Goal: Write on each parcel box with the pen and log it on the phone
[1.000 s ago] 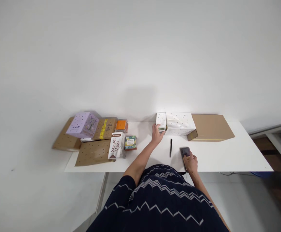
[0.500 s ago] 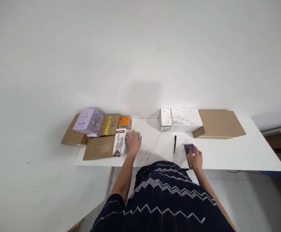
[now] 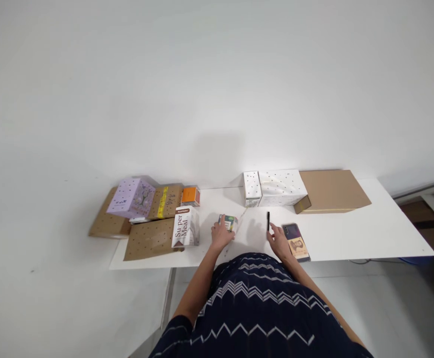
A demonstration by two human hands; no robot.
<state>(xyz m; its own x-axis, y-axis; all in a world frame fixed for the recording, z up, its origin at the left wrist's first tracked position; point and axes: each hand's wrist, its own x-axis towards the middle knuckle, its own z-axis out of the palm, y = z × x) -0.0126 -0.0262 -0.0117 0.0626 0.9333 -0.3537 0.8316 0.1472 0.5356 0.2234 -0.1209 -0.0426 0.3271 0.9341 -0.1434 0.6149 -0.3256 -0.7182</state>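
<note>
A long white worktop [image 3: 354, 236] stands against a plain pale wall [image 3: 217, 89], cartons [image 3: 282, 188] grouped left and right. Mid-worktop, the left hand [image 3: 221, 235] grasps a small green box [image 3: 230, 222]; the right hand [image 3: 278, 242] touches a black pen [image 3: 268, 221], grip unclear, beside a phone [image 3: 296, 242].

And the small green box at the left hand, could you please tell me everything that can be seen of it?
The small green box looks like printed cardboard, with a pale label on its green top; the lettering is too small to read. No opening shows, but part is hidden. It appears to sit on the white table, right of the Su-per Meal box and apart from it. The left hand holds it from the near side, fingers covering part of the top.
</note>
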